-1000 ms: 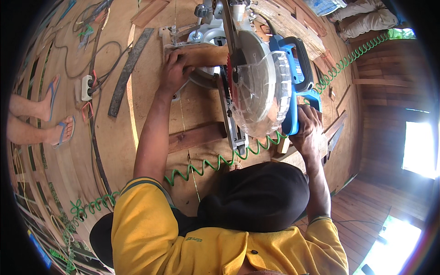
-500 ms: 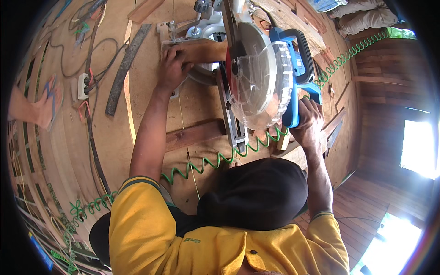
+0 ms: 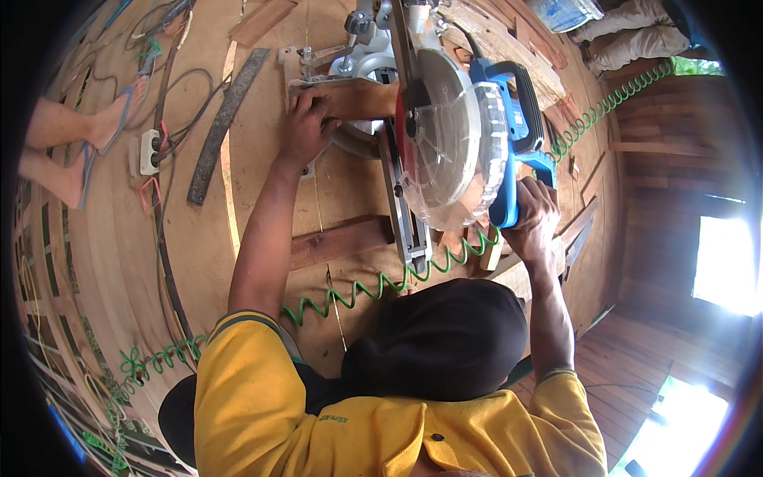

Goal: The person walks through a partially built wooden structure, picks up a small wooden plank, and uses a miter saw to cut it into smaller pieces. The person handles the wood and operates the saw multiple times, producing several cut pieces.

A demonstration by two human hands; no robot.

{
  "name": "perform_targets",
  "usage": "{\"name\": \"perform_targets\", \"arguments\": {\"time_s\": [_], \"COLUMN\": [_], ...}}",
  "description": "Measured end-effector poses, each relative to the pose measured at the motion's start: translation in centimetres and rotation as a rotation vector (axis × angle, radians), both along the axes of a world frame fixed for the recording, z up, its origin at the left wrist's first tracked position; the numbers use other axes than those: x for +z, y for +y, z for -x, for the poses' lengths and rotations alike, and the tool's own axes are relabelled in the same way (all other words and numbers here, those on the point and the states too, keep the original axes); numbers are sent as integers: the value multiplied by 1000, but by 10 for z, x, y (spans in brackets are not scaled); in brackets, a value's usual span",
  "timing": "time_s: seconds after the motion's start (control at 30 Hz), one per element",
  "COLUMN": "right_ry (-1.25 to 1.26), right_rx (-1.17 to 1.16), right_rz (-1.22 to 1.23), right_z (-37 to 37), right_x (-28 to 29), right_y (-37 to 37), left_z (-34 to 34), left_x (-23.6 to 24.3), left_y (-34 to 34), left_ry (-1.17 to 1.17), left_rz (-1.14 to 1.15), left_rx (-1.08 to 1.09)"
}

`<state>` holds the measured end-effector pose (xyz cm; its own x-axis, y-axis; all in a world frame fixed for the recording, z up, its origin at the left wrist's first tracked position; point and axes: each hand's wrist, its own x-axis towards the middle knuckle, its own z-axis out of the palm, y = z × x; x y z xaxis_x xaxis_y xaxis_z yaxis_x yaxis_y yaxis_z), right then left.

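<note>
A mitre saw [image 3: 445,127] with a round blade, a transparent guard and a blue body stands on the wooden floor in front of me. My right hand [image 3: 532,215] is closed around its blue handle [image 3: 509,189]. With my left hand [image 3: 306,131] I hold a brown wood piece [image 3: 362,99] on the saw's base, fingers curled over its left end. The piece's right end reaches the blade, where the guard and saw arm partly hide it. Below the base lies a reddish wood plank [image 3: 342,241].
A coiled green hose [image 3: 358,298] runs across the floor before my knees. At left are a dark strip [image 3: 226,127], a white power strip [image 3: 149,151] with cables, and another person's sandalled feet [image 3: 103,127]. Offcuts [image 3: 576,226] lie at right. A second person's legs [image 3: 632,36] show at the top right.
At the left, the other person's legs have come further into view, with both feet now showing. My hands keep their places on the wood piece and the saw handle.
</note>
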<state>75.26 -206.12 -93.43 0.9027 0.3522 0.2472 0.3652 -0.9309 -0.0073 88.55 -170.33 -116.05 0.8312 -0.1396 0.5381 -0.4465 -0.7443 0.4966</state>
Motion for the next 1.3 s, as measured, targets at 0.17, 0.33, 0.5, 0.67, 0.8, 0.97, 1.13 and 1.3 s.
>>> {"name": "perform_targets", "arguments": {"time_s": [0.17,0.33,0.5,0.67,0.8,0.97,1.13,1.3], "right_ry": [12,-49,-33,-36,-66,-97,-153,-105], "right_rx": [-5,42,-22,-11,12,31,35,34], "right_rz": [16,32,64,44,32,-3,13,14], "right_z": [6,-9,-24,-36,-54,-73,-92,-92], "right_x": [0,-2,-14,-11,-11,-11,-15,-9], "right_y": [-3,-2,-9,-2,3,8,8,13], "left_z": [0,-1,1,2,1,-1,1,3], "left_x": [1,-2,1,5,4,4,7,9], "left_y": [-1,0,-2,0,2,0,-3,0], "left_ry": [-6,-15,83,14,34,22,66,67], "left_rz": [-11,-35,14,-2,21,-2,-9,-23], "left_rx": [-9,1,-26,-8,-11,-2,3,30]}}
